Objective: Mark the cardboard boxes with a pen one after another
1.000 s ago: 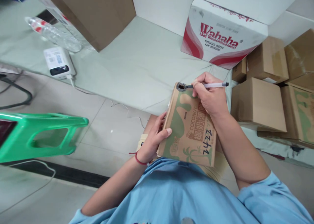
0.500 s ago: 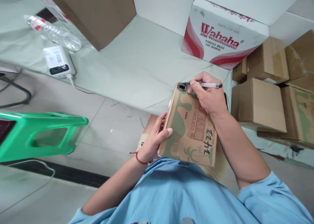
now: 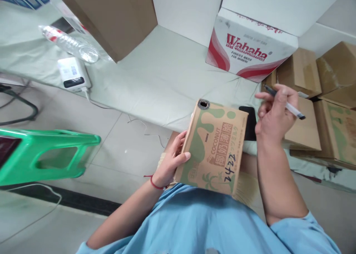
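My left hand grips the left edge of a brown cardboard box, thumb on its printed face. That face carries green shapes, the word COCONUT and a handwritten 2422. At the box's upper left corner is a dark-rimmed hole. To the right of the box and apart from it, my right hand holds a pen with a clear barrel and dark ends. A black phone-like slab lies on the table between box and right hand, partly hidden by the box.
A white and red Wahaha carton stands at the back, with several cardboard boxes at the right. On the left lie a plastic bottle and a white power bank with a cable. A green stool stands on the floor.
My right hand has moved right with the pen, away from the hole in the box. The black slab shows more now. My left hand still holds the box, shifted slightly down and left.
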Demonstrator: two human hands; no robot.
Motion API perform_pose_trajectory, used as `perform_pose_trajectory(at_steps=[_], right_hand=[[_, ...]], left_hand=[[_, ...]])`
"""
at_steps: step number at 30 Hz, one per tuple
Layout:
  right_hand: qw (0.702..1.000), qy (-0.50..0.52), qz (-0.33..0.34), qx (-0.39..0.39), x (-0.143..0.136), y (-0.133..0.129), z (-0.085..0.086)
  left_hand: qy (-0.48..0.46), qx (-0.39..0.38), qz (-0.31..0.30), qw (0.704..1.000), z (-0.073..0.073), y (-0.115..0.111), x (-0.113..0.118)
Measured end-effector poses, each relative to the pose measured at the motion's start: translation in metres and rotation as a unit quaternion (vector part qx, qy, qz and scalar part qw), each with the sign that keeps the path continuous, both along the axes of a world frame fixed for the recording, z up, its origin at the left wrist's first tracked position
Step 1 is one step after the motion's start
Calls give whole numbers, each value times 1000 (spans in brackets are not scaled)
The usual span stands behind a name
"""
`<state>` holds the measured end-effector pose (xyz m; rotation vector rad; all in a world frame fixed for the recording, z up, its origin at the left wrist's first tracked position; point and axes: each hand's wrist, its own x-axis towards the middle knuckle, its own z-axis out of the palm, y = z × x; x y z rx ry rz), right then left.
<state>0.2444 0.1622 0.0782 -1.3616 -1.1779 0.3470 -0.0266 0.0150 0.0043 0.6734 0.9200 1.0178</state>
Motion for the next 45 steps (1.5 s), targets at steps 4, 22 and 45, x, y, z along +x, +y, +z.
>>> perform_pose_trajectory(at_steps=[4, 22, 45], right_hand=[[942, -298, -10, -154, 32, -19, -31], [812, -464, -57, -350, 41, -90, -86], [858, -225, -77, -456, 44, -71, -77]], left_hand=[[7, 21, 11, 1000, 11, -14, -24], [85, 92, 3, 992, 7, -42, -24], [73, 23, 43, 996, -16, -50, -31]])
